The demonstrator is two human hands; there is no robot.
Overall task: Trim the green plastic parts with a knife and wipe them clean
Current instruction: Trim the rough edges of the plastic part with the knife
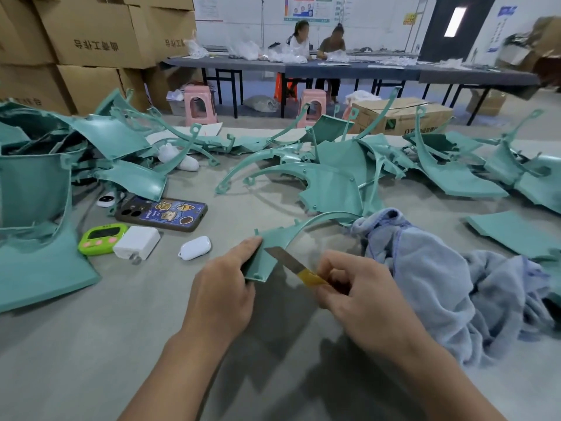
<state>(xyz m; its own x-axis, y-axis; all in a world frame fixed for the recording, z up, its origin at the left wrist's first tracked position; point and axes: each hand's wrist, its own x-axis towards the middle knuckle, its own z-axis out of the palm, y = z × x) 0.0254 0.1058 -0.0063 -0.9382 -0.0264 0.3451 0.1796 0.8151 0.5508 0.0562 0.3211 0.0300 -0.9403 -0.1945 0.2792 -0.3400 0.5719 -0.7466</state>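
Note:
My left hand [226, 287] grips the near end of a green plastic part [274, 238], a flat corner piece with a long curved arm that sweeps up and right over the table. My right hand [358, 287] pinches a knife [293, 262] by its yellow-wrapped handle. The bare steel blade points up and left and lies against the part's edge, just right of my left fingers. A crumpled blue-grey cloth [440, 281] lies on the table right of my right hand.
Heaps of green parts [334, 177] cover the far table, with a stack at the left [33, 214]. A phone [164, 214], green timer [101, 238], white charger [136, 242] and white earbud case [195, 247] lie left of my hands. Cardboard boxes and two seated people are beyond.

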